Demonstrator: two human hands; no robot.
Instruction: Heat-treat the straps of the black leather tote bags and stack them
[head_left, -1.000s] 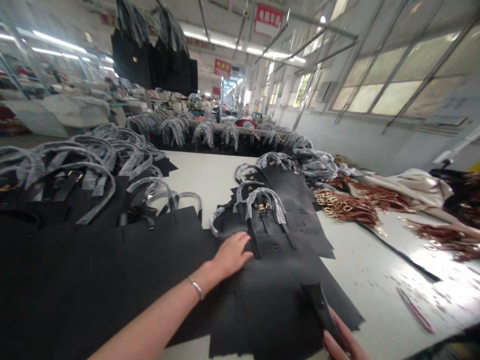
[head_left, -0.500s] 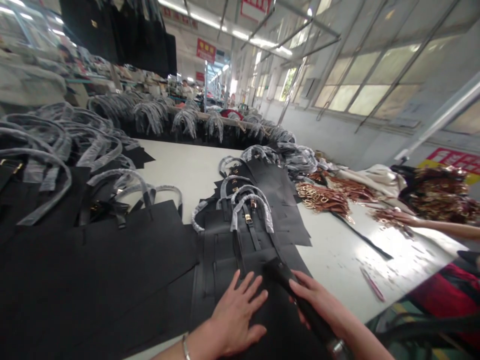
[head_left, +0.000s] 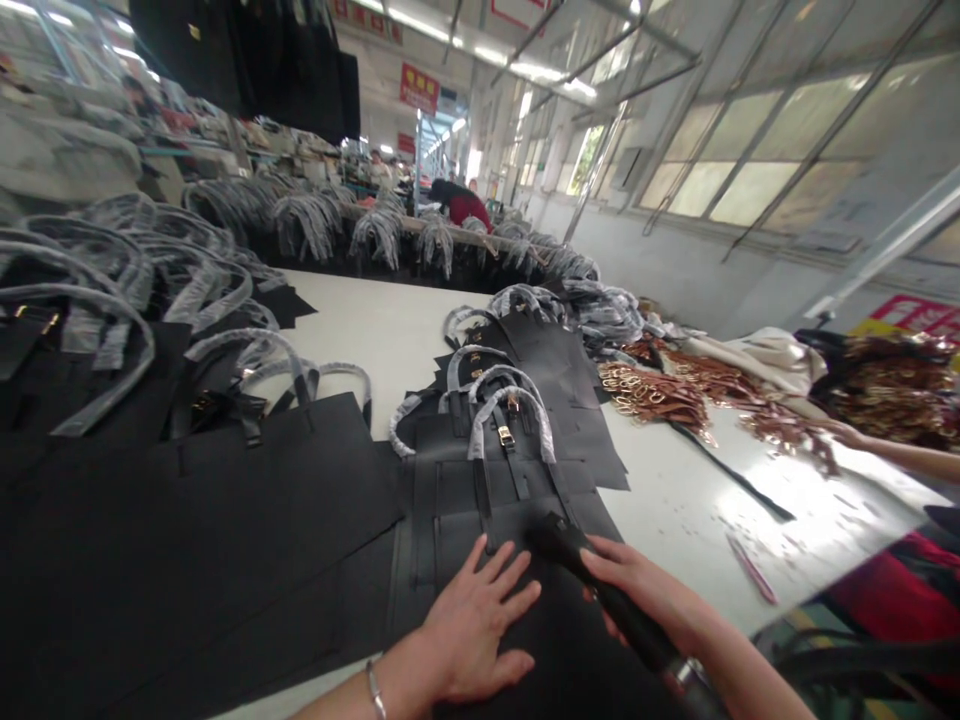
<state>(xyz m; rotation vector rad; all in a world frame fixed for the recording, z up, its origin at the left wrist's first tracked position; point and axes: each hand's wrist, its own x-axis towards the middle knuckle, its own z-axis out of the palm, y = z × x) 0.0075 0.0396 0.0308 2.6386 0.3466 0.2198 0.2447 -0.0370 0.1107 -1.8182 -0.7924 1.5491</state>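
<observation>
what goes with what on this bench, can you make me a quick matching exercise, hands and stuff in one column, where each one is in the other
Column 1
1. left hand
2. right hand
3. brown leather straps with gold rings
4. slim pink pen

Column 2
A. heaped in a pile beside the stacked panels
B. gripping a black-handled tool
C. lying alone near the edge of the white work table
D. spread flat on a black leather bag panel

Right pairs: 1-D, 2-B, 3-A, 4-C
</observation>
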